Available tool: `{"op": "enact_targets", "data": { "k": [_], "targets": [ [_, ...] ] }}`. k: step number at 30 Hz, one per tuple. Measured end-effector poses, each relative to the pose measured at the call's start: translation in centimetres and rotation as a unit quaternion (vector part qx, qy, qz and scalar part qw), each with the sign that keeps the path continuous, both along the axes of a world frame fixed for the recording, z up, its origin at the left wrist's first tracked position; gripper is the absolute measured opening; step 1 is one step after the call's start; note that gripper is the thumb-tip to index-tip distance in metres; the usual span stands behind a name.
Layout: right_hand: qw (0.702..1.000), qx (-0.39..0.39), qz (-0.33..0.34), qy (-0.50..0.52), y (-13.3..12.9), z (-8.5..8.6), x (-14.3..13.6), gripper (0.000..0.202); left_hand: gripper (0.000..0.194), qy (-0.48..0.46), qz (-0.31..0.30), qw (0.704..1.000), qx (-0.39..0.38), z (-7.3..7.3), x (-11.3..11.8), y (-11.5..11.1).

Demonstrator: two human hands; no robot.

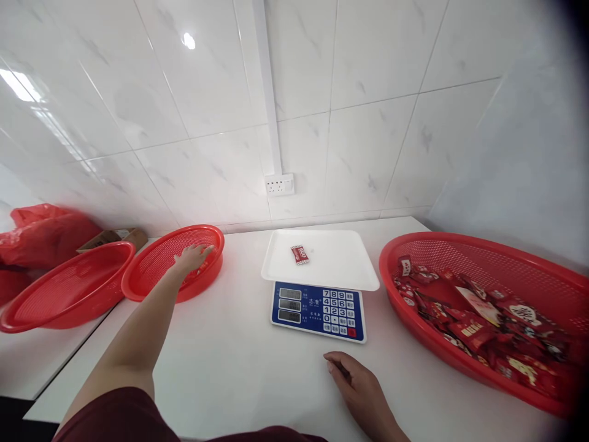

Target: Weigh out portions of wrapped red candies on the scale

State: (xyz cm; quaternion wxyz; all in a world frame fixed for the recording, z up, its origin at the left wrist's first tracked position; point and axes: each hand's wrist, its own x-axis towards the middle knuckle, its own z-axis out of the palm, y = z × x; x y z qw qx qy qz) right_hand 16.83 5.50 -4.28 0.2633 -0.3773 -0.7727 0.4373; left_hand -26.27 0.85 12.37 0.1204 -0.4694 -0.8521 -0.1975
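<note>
Probably at a reaching step, the left hand (189, 258) is hovering, fingers wide, over the red mesh basket (200, 291), seemingly calling for a light touch next. One snack packet (300, 255) is lying on the digital scale (317, 310); nearer, the right hand (361, 388) is resting curled, contents hidden.

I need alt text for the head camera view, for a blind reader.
The left hand is at a red basket; the right hand is near a scale whose tray holds one red packet. At right, a bigger basket holds many packets.
</note>
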Motion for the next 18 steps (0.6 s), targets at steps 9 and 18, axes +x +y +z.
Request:
{"op": "enact_targets", "data": {
  "k": [9, 18],
  "targets": [
    [1.000, -0.010, -0.011, -0.004, -0.2, 0.2, 0.0, 0.026, 0.044, 0.046, -0.249, 0.961, -0.106, -1.2, 10.4, 10.5],
    [1.000, -0.003, -0.013, -0.007, -0.4, 0.9, 0.1, 0.024, 0.042, 0.023, -0.348, 0.917, -0.194, -2.7, 16.1, 14.1]
  ]
}}
